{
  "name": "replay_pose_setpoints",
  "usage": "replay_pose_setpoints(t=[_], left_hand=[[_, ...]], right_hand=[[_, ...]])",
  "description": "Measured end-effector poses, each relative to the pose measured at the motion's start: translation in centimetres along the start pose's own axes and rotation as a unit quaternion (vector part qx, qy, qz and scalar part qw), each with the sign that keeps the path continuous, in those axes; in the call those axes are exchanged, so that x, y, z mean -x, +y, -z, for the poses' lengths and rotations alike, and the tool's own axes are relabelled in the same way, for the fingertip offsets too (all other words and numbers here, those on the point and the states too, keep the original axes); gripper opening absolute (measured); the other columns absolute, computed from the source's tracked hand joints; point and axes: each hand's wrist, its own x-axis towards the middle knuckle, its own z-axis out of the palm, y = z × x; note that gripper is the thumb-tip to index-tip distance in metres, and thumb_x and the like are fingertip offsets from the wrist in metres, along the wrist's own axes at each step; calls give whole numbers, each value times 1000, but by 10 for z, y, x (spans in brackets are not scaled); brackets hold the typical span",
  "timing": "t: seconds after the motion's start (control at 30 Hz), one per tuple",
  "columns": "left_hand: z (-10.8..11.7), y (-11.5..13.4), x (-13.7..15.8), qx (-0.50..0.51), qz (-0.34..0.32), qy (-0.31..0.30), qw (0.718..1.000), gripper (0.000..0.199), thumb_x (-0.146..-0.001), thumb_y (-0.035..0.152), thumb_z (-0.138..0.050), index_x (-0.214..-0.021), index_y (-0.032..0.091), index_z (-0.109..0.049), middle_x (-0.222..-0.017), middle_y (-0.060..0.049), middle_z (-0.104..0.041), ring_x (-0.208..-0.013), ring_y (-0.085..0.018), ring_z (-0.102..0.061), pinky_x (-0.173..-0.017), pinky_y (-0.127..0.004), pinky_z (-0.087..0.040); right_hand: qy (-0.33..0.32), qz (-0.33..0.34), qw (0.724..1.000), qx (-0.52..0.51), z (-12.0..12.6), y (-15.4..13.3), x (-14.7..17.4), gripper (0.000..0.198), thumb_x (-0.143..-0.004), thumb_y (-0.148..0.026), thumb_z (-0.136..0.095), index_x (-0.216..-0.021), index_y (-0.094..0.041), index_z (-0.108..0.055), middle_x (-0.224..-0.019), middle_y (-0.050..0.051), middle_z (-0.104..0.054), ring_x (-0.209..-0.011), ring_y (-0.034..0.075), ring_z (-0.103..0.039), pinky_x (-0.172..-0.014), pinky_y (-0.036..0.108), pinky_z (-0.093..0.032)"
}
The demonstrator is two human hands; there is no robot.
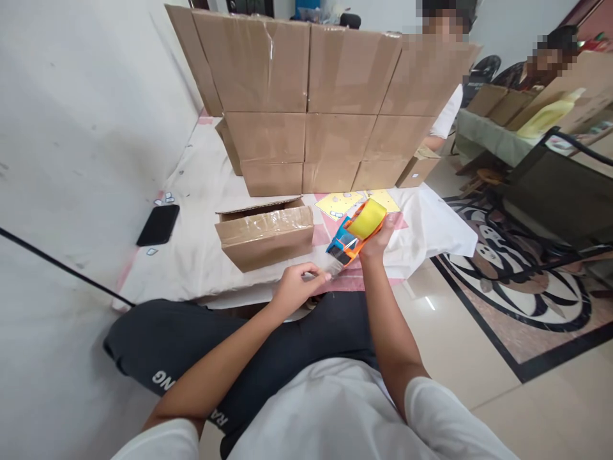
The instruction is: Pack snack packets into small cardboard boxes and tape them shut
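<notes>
My right hand (377, 237) is wrapped round a tape dispenser (345, 241) with an orange and blue frame and a yellow roll of tape (368, 218). Between thumb and finger, my left hand (301, 282) pinches the loose end of the clear tape (334, 268), which runs a short way from the dispenser's cutter. Just beyond my left hand lies a small cardboard box (268, 239). Shiny tape covers its top edge, and a flap at the back stands partly raised. Neither hand touches this box.
Stacked cardboard boxes (306, 96) form a wall at the table's back. A black phone (158, 225) lies at the left on the patterned tablecloth (201, 191). One person sits behind the stack, another farther right. A dark chair (560, 198) stands at the right.
</notes>
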Motion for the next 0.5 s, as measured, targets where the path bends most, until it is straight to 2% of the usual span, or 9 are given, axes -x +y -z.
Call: replay_pose_setpoints(t=[0.1,0.17,0.23,0.37,0.5], left_hand=[[-3,-4,-2,-31,22,26,999,40,-81,52,-73,-63,17,-66,-62,2,-63,-66,-15,-56,-66,-26,-38],[-3,-6,-4,-46,31,40,998,49,-80,56,-72,-54,17,-58,-53,4,-51,-59,-12,-46,-60,-26,-32],[-2,-7,-6,-39,37,48,997,52,-78,56,-72,-51,17,-54,-51,4,-47,-57,-11,-42,-59,-26,-30],[-1,-7,-6,-28,10,51,998,47,-76,54,-75,-54,17,-57,-56,3,-53,-61,-13,-48,-62,-26,-32],[-4,-7,-4,-39,-40,53,997,41,-77,50,-78,-58,18,-62,-63,2,-61,-66,-14,-55,-69,-27,-38]], right_hand=[[51,-20,997,-56,-3,-3,10,76,-85,-80,-21,-113,-20,-58,-91,14,-64,-85,31,-71,-66,46,-58],[62,-37,994,-87,-8,-6,18,72,-86,-77,-23,-110,-20,-58,-91,14,-63,-85,32,-70,-66,48,-58],[64,-62,990,-108,-12,-10,25,70,-85,-77,-23,-108,-20,-59,-91,15,-62,-87,33,-69,-66,48,-57],[73,-107,983,-129,-16,-19,31,66,-86,-75,-24,-104,-22,-59,-88,13,-62,-80,28,-66,-65,43,-55],[108,-142,950,-255,-16,-23,31,55,-87,-71,-34,-91,-23,-61,-76,4,-58,-63,19,-59,-55,36,-53]])
